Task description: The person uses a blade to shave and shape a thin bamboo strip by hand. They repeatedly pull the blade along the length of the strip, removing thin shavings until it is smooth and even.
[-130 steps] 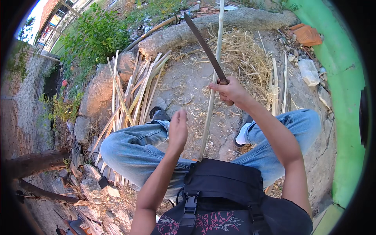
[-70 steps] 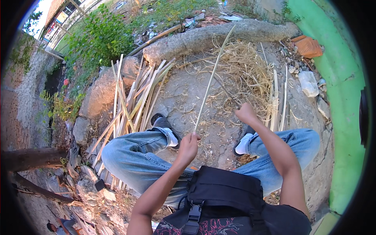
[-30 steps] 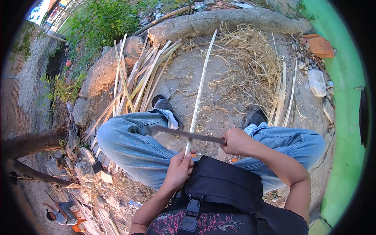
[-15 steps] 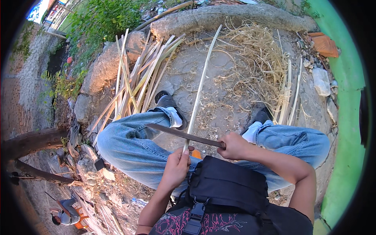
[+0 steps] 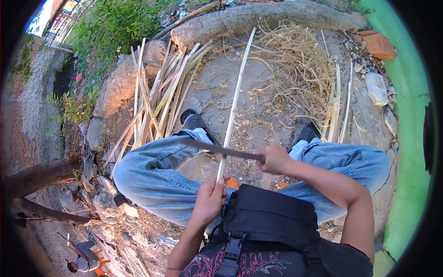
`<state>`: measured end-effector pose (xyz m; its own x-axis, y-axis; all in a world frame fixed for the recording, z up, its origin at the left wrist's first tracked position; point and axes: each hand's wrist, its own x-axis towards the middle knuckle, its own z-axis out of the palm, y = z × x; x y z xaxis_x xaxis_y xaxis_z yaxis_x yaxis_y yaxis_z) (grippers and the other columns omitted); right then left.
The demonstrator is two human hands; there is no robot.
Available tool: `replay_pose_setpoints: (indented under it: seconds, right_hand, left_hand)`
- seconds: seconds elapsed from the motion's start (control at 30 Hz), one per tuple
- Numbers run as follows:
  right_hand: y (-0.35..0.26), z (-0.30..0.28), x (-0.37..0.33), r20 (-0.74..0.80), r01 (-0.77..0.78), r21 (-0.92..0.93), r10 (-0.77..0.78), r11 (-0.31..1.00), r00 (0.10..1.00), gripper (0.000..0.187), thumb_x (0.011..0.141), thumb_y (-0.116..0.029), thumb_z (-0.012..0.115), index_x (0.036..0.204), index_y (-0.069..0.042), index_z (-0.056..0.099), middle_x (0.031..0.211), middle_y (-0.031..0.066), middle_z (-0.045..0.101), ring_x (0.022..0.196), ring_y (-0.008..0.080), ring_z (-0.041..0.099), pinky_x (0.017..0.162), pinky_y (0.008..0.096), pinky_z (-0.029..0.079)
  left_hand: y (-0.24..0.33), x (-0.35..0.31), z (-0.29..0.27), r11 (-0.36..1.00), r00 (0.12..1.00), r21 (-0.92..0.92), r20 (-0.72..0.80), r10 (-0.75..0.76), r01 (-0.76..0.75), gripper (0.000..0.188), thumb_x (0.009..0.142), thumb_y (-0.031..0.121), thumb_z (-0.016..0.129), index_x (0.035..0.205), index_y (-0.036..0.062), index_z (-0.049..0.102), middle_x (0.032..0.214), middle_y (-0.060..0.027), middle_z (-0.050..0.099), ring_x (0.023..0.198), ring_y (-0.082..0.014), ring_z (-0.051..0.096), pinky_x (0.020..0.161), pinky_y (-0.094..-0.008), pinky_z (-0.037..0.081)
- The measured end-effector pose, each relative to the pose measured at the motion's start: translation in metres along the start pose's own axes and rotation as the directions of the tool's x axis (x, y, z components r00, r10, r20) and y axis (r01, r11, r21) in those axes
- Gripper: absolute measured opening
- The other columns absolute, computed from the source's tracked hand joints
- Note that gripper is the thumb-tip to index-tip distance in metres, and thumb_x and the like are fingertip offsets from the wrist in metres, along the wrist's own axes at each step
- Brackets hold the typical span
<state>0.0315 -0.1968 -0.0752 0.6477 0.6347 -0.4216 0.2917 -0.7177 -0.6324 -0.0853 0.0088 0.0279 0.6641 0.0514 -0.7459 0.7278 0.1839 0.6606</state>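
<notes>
So the left hand point(image 5: 210, 196) has its fingers closed on the near end of a long, pale bamboo strip point(image 5: 236, 94), thumb lying along it, right by a black bag point(image 5: 270, 212) at the person's front. The strip runs out between the knees toward a rough concrete curb point(image 5: 258, 18); can't tell if its far end touches the ground. The right hand point(image 5: 275, 159) has its fingers wrapped tight around the handle end of a long, dark knife point(image 5: 228, 151), grip mostly hidden. Blade lies across the strip just past the left hand, tip out over the left leg of the blue jeans point(image 5: 152, 173). Can't say if the edge is actually biting in. Off to the left there's a messy stack of split strips point(image 5: 159, 94), and ahead to the right a big tangle of curly shavings point(image 5: 300, 69). Far lower left, another person point(image 5: 85, 258) sits on an orange chair point(image 5: 101, 264).
</notes>
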Motion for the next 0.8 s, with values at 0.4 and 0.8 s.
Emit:
replay_pose_setpoints:
  seconds: [0.4,0.8]
  right_hand:
    - [0.078,-0.023,0.036,-0.115,-0.339,0.01,0.338,0.941,0.934,0.021,0.07,-0.016,0.063,0.077,0.002,0.07,0.073,0.0234,0.066,0.069,0.0374,0.066,0.067,0.0417,0.054]
    - [0.092,-0.043,0.057,-0.154,-0.482,0.101,0.493,0.87,0.857,0.031,0.071,-0.021,0.063,0.08,0.008,0.067,0.082,0.0282,0.065,0.079,0.0378,0.067,0.072,0.0417,0.053]
  left_hand:
    - [-0.006,-0.008,0.005,0.997,0.997,0.038,0.039,-0.062,0.061,0.029,0.101,0.018,0.038,0.117,-0.0035,0.049,0.061,0.0072,0.034,0.043,-0.001,0.026,0.037,-0.0196,0.019]
    - [-0.004,0.002,-0.009,0.977,0.978,-0.115,0.132,-0.164,0.179,0.031,0.102,0.02,0.037,0.119,-0.0026,0.048,0.063,0.0061,0.033,0.044,-0.0022,0.024,0.036,-0.0187,0.019]
